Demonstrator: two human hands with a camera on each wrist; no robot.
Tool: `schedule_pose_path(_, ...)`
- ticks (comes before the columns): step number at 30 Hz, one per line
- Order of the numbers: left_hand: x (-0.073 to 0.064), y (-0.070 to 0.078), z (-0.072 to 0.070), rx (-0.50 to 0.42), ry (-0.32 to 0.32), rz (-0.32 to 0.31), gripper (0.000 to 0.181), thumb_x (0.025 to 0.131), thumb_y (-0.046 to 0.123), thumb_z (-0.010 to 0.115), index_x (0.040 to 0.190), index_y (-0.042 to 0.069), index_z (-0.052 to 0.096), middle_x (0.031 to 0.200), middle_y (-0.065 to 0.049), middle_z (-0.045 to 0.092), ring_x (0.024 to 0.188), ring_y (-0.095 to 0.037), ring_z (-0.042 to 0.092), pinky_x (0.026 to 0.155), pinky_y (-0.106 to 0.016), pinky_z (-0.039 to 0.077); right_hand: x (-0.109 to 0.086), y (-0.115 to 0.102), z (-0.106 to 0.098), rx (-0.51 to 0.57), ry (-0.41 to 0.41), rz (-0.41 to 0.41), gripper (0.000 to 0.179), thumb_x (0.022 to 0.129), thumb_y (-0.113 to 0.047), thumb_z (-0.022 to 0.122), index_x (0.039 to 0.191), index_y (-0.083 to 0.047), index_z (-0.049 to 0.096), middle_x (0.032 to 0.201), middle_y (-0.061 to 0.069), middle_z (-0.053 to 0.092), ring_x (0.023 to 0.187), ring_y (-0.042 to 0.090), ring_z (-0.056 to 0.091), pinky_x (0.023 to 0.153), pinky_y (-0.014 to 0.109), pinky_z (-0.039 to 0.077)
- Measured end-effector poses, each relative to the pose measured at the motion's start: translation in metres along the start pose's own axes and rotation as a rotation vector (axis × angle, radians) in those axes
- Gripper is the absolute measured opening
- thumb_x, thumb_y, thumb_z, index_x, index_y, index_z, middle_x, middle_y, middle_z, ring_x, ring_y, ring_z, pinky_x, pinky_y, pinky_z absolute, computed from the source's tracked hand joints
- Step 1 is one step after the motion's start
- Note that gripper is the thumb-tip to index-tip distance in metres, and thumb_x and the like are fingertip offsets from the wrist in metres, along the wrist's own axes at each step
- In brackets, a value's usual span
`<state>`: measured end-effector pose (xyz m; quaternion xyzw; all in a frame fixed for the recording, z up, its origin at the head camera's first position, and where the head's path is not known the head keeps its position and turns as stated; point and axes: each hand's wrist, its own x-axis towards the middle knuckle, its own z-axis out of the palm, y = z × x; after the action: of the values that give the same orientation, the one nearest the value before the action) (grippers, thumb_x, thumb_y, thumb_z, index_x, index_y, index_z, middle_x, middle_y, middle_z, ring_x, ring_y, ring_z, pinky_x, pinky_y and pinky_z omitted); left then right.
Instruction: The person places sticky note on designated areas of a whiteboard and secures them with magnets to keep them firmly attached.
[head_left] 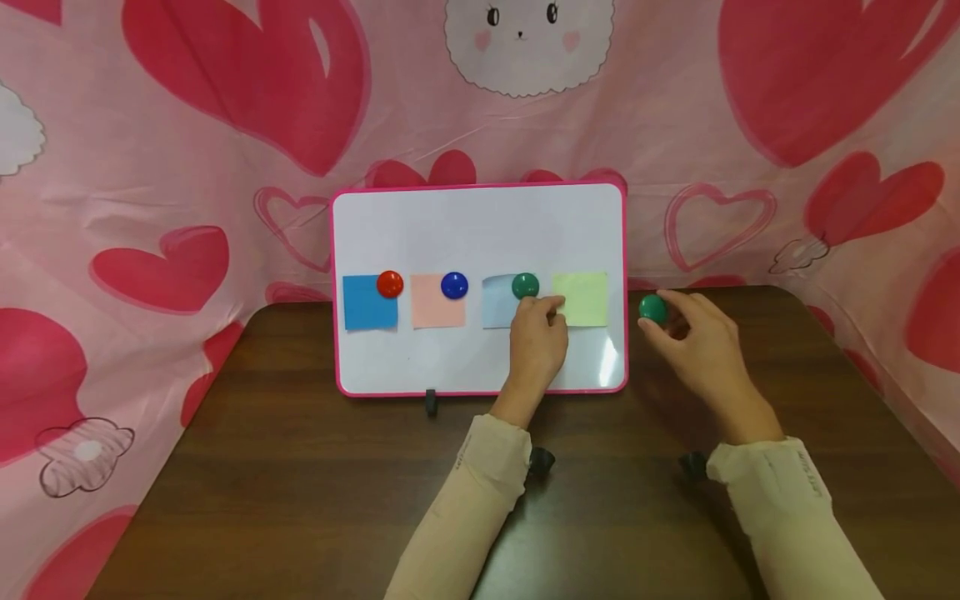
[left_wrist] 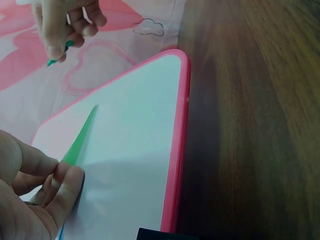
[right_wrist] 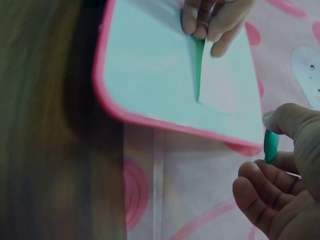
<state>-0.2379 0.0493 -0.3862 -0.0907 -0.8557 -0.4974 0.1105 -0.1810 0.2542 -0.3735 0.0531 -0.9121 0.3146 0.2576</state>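
Note:
A whiteboard point(head_left: 480, 229) with a pink frame stands at the back of the table. On it sits a row of square sticky notes: blue point(head_left: 367, 308), peach point(head_left: 435, 310), light blue point(head_left: 495, 308) and yellow-green point(head_left: 588, 300). A red magnet point(head_left: 390, 284), a blue magnet point(head_left: 454, 286) and a green magnet point(head_left: 526, 286) lie on the upper right corners of the first three. My left hand point(head_left: 538, 342) pinches the left edge of the yellow-green note, which stands off the board in the wrist views. To the right of the board, my right hand point(head_left: 701, 342) holds another green magnet point(head_left: 652, 309) between thumb and fingers.
The brown wooden table point(head_left: 300, 500) runs up to a pink heart-printed cloth point(head_left: 187, 125) at the back and sides. A small black object point(head_left: 431, 402) is at the board's lower edge.

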Motion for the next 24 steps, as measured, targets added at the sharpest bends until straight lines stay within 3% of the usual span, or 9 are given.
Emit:
schedule_pose_path(6,0.0,0.0,0.0,-0.011,0.0,-0.001,0.029,0.097,0.003,0.057,0.121,0.002,0.073,0.105,-0.007,0.061,0.091,-0.019,0.056,0.079,-0.029,0.049,0.013,-0.012,0.009,0.026,-0.049,0.064,0.052,0.095,-0.025,0.072,0.138,0.002,0.057,0.107,0.018,0.059,0.092,0.032,0.054,0.083,0.05,0.048)
schedule_pose_path(13,0.001,-0.002,0.002,-0.011,0.015,0.024,0.029,0.095,0.002,0.057,0.119,0.002,0.074,0.103,-0.007,0.061,0.09,-0.018,0.056,0.078,-0.029,0.049,0.027,-0.02,0.025,0.047,-0.005,0.013,0.047,0.092,-0.017,0.075,0.132,0.004,0.06,0.1,0.02,0.062,0.089,0.034,0.057,0.09,0.055,0.041)
schedule_pose_path(18,0.001,-0.001,0.002,-0.015,0.018,0.022,0.029,0.096,0.002,0.057,0.119,0.002,0.074,0.104,-0.008,0.061,0.091,-0.018,0.057,0.078,-0.028,0.049,0.032,-0.024,0.03,0.05,-0.01,0.032,0.048,0.093,-0.017,0.074,0.133,0.006,0.059,0.1,0.022,0.063,0.091,0.036,0.056,0.096,0.059,0.036)
schedule_pose_path(24,0.001,-0.001,0.001,-0.013,0.017,0.022,0.028,0.096,0.001,0.058,0.119,0.002,0.074,0.103,-0.007,0.061,0.09,-0.017,0.056,0.077,-0.027,0.049,0.037,-0.022,0.036,0.051,-0.007,0.027,0.047,0.092,-0.015,0.075,0.13,0.008,0.06,0.1,0.023,0.063,0.09,0.037,0.058,0.093,0.055,0.04)
